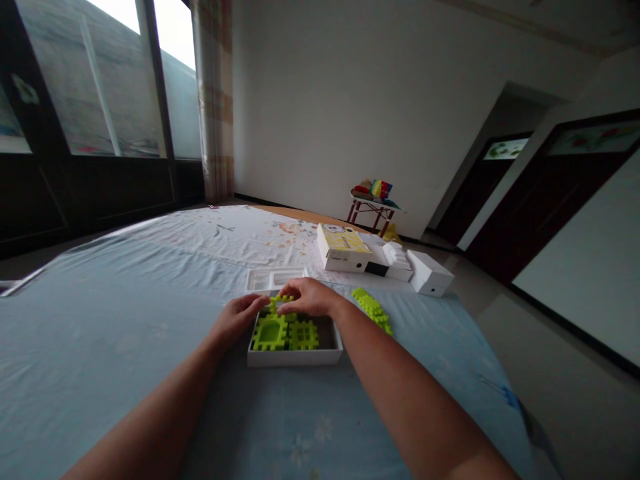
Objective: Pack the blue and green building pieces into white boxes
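Observation:
A shallow white tray (295, 357) lies on a pale blue bedsheet (115, 320) in front of me. Inside it are lime-green interlocking square pieces (285, 332). Both my hands meet at the tray's far edge. My right hand (310, 297) is curled over a green piece (278, 301) there, fingers pressed on it. My left hand (240, 315) pinches the same piece from the left side. A row of more green pieces (373, 309) lies on the sheet just right of my right wrist.
A white plastic insert (273, 277) lies behind the tray. Farther back are a yellow-topped box (345, 248) and a white box (430, 273). A small red-legged stool (373, 208) with colourful items stands by the wall. Dark doors are at right, windows at left.

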Motion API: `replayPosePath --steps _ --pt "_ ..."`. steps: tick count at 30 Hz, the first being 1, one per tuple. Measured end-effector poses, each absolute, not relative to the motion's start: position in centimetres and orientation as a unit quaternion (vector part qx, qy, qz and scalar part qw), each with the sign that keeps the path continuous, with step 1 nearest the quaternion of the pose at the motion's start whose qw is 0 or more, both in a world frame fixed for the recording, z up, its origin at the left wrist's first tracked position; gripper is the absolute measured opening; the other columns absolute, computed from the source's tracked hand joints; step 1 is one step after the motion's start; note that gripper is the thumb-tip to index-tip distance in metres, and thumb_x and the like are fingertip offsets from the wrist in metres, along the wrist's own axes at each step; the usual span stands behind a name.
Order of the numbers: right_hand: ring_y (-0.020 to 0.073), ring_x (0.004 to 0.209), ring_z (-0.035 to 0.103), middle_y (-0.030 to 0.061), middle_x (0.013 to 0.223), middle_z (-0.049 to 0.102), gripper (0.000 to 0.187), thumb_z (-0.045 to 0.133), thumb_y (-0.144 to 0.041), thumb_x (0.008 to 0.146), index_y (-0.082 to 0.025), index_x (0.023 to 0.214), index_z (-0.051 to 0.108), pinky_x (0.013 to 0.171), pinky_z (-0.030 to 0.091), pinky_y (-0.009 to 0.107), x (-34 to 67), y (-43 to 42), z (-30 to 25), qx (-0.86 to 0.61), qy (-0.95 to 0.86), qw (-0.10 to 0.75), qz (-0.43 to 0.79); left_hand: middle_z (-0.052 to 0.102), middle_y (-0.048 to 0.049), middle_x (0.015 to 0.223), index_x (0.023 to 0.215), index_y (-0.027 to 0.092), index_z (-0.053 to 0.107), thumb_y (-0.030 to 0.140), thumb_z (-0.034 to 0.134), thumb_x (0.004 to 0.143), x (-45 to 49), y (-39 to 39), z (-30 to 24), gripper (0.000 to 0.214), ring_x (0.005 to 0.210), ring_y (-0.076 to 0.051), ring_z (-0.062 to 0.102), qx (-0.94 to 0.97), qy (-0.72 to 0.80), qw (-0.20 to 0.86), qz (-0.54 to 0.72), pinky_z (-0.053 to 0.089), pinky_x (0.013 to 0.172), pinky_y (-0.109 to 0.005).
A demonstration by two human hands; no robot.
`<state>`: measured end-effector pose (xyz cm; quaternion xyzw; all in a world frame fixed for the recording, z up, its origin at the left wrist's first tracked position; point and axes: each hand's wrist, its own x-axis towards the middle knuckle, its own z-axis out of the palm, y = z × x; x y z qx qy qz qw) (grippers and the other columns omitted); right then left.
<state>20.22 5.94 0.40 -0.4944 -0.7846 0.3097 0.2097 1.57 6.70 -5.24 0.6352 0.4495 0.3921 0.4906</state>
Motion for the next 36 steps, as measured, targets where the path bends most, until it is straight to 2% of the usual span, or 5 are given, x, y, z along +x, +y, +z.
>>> replayPosePath --steps 5,16,24,32,36 --pt "0.0105 0.07 0.058 0.0005 0.079 0.064 0.025 0.066 -0.02 0.067 -0.014 0.091 0.062 0.066 0.045 0.021 20.8 5.4 0.2 -0.461 -0.759 0.234 0.396 0.068 -0.0073 0.079 0.081 0.013 0.067 0.059 0.054 0.064 1.5 6.8 -5.3 0.051 0.079 -0.023 0.06 0.642 0.455 0.481 0.388 0.045 0.072 -0.03" --pt "0.0126 0.071 0.061 0.0021 0.078 0.068 0.016 0.057 -0.016 0.071 -0.016 0.084 0.068 0.063 0.044 0.021 20.9 4.1 0.7 -0.508 -0.811 0.172 0.231 0.063 -0.0045 0.066 0.074 0.012 0.066 0.059 0.056 0.064 1.7 6.6 -5.4 0.049 0.063 -0.017 0.055 0.651 0.457 0.482 0.366 0.041 0.056 -0.024" --pt "0.0111 0.072 0.06 0.0013 0.079 0.068 0.019 0.054 -0.015 0.075 -0.016 0.091 0.066 0.065 0.044 0.02 20.4 3.8 -0.1 -0.495 -0.805 0.209 0.25 0.066 -0.0064 0.072 0.079 0.012 0.066 0.06 0.053 0.065 1.6 6.5 -5.1 0.051 0.067 -0.019 0.058 0.646 0.444 0.503 0.363 0.044 0.06 -0.026" --pt "0.0149 0.079 0.061 0.0058 0.089 0.069 0.021 0.054 -0.018 0.074 -0.018 0.09 0.068 0.073 0.044 0.024 19.9 3.1 1.1 -0.506 -0.84 0.164 0.105 0.065 -0.0044 0.071 0.08 0.013 0.066 0.059 0.056 0.065 1.5 6.9 -5.6 0.049 0.069 -0.019 0.057 0.659 0.448 0.49 0.355 0.043 0.062 -0.025" --pt "0.014 0.083 0.063 0.0042 0.09 0.07 0.025 0.049 -0.014 0.077 -0.019 0.092 0.069 0.075 0.044 0.022 20.1 3.3 0.7 -0.478 -0.851 0.165 0.14 0.066 -0.0047 0.073 0.081 0.013 0.066 0.058 0.057 0.064 1.4 6.9 -5.4 0.049 0.071 -0.02 0.057 0.666 0.45 0.48 0.352 0.042 0.064 -0.026"
